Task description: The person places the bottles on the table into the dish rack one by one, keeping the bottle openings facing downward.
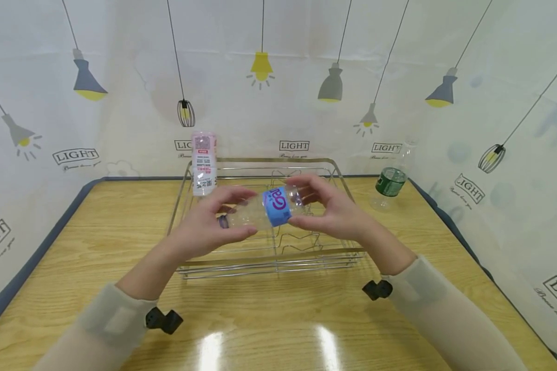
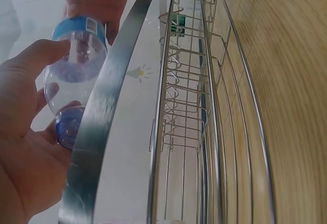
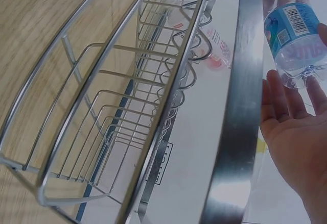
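Sleeves (image 1: 97, 330) nearest; head view: left grip (image 1: 209, 221) curled round bottle's (image 1: 276, 206) cap end, right grip (image 1: 336, 214) part-closed on base, over wire rack (image 1: 269, 257) on tabletop (image 1: 260, 314). Left wrist: cap (image 2: 70, 127) near fingers; squeeze lightly, thin plastic probably dents. Right wrist: fingertips (image 3: 274, 81) at base; best stay clear of rack's rim (image 3: 245, 101).
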A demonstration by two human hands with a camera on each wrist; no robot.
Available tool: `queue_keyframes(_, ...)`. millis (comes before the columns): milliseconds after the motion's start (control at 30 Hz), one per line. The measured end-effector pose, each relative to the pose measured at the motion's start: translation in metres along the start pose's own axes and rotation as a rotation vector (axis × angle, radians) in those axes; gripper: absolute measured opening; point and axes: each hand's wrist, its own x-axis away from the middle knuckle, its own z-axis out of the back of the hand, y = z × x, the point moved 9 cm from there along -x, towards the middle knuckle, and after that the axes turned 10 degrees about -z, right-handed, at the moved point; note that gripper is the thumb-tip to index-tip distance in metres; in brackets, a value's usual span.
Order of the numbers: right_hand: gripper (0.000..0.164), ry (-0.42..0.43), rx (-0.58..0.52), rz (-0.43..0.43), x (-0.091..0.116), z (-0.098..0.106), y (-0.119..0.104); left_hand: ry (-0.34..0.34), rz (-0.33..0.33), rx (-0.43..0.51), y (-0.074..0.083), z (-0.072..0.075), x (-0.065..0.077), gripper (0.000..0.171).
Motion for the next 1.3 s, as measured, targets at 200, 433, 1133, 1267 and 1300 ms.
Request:
queue_keyframes(200, 0.07, -0.004, 0.014, 0.027, -0.003, -0.003, -0.007, -0.004, -0.083, -0.09, 0.013, -0.004, -0.004, 0.073)
queue_keyframes(433, 0.074, 0.016, 0.042, 0.052, -0.006, -0.003, -0.013, 0.013, -0.096, -0.155, 0.014, -0.005, -0.005, 0.08)
queue_keyframes(1133, 0.074, 0.021, -0.101, 0.023, -0.009, -0.001, -0.021, 0.057, 0.024, -0.009, 0.001, -0.001, -0.005, 0.076)
queue_keyframes(1267, 0.072, 0.01, -0.103, 0.01, -0.01, -0.003, -0.019, 0.053, 0.044, 0.015, 0.001, -0.003, -0.005, 0.075)
queue_keyframes(1300, 0.071, 0.008, -0.105, 0.008, -0.01, -0.004, -0.019, 0.051, 0.053, 0.03, 0.0, -0.003, -0.005, 0.075)
